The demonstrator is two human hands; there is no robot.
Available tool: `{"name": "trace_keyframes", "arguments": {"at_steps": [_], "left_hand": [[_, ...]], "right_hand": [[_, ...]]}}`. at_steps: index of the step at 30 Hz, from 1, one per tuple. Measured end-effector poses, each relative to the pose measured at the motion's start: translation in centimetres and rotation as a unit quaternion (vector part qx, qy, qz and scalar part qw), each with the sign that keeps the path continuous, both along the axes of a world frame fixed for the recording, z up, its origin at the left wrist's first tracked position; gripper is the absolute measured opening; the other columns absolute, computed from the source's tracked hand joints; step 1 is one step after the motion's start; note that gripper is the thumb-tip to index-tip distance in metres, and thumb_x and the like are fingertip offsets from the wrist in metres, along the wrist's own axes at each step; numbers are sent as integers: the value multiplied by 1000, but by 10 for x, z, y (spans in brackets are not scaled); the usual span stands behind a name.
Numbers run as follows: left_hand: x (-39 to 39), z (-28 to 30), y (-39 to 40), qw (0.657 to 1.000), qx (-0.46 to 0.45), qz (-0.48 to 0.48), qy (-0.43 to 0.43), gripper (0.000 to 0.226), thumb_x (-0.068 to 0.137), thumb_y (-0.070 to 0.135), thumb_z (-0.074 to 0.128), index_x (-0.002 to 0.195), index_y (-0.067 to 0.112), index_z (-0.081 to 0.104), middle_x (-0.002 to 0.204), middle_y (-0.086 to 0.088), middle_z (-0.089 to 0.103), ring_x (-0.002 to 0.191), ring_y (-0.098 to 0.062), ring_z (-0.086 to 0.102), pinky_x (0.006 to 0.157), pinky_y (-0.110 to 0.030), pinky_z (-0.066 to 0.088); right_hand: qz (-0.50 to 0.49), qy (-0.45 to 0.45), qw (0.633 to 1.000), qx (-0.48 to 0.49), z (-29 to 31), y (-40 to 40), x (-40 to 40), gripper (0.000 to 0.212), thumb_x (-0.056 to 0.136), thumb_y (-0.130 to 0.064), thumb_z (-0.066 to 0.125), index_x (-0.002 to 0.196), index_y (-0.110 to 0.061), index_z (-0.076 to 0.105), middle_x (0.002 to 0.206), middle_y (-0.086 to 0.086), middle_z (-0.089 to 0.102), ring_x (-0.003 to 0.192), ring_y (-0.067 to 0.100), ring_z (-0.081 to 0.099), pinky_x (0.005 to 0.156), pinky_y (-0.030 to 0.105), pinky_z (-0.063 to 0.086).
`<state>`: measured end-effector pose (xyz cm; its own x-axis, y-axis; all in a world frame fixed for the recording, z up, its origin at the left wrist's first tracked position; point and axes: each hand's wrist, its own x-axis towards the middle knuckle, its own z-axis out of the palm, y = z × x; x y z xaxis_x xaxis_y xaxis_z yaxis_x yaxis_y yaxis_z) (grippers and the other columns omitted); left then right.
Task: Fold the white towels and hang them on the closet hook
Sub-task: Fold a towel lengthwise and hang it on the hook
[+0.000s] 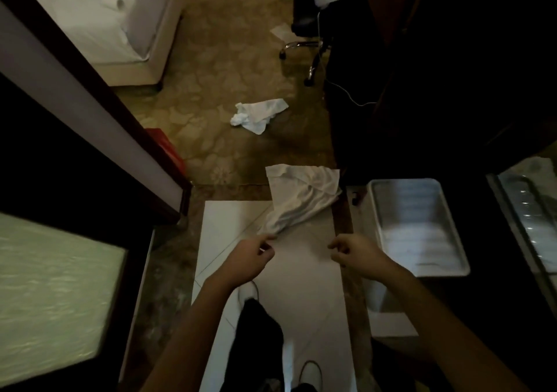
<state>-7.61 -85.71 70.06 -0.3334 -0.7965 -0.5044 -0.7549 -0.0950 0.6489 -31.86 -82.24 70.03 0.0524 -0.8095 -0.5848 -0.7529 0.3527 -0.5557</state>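
A white towel (301,194) hangs crumpled in front of me, its far end spread wide and its near end bunched into a point. My left hand (251,256) pinches that near corner between thumb and fingers. To the right, my right hand (355,253) hovers with curled, parted fingers and holds nothing. Farther away, a second white towel (257,115) lies crumpled on the patterned carpet. No closet hook shows in this dim view.
A white tiled strip of floor (229,220) runs under my feet. A metal tray (419,226) sits at the right. A bed (90,24) stands at the back left, an office chair (304,45) at the back. A frosted glass door (51,295) is at my left.
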Motion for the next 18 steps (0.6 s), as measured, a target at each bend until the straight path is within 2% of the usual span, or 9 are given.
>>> {"name": "trace_keyframes", "arguments": {"at_steps": [3,6,11,14,16,18], "left_hand": [[9,-14,-42,999,-1,43,26,39,94,15,52,133,20,50,102,2,60,88,-9,57,77,-19,43],[24,-40,-102,997,14,63,30,38,93,14,53,131,18,53,103,1,60,90,-9,56,76,-14,39],[50,-84,-193,996,53,74,14,35,94,15,51,129,17,55,111,-5,64,92,-11,56,80,-18,40],[60,-118,-231,994,76,76,9,35,95,14,48,129,17,55,111,-7,65,96,-17,59,82,-20,43],[66,-145,-246,992,97,80,4,34,96,13,46,129,16,55,111,-7,64,96,-17,59,80,-19,42],[71,-180,-259,989,123,85,-6,33,96,14,45,127,16,56,112,-9,64,97,-18,59,80,-19,42]], "right_hand": [[18,1,1000,11,-22,-48,15,29,91,-22,60,119,-17,60,84,-8,58,74,2,57,59,14,42],[21,7,1000,20,-51,-107,34,28,90,-22,61,117,-21,61,79,-15,55,69,-4,54,52,7,37],[-10,13,999,49,-91,-198,63,26,88,-18,62,115,-19,63,75,-11,58,65,0,53,48,7,40],[-18,4,997,76,-124,-241,80,26,90,-17,60,116,-16,61,79,-6,60,64,-1,52,48,6,37],[-31,1,994,101,-151,-260,93,26,89,-15,61,116,-13,61,80,-1,61,65,4,54,53,12,38],[-54,-6,991,120,-185,-277,104,29,88,-12,61,117,-12,62,86,4,64,77,13,58,67,22,44]]}}
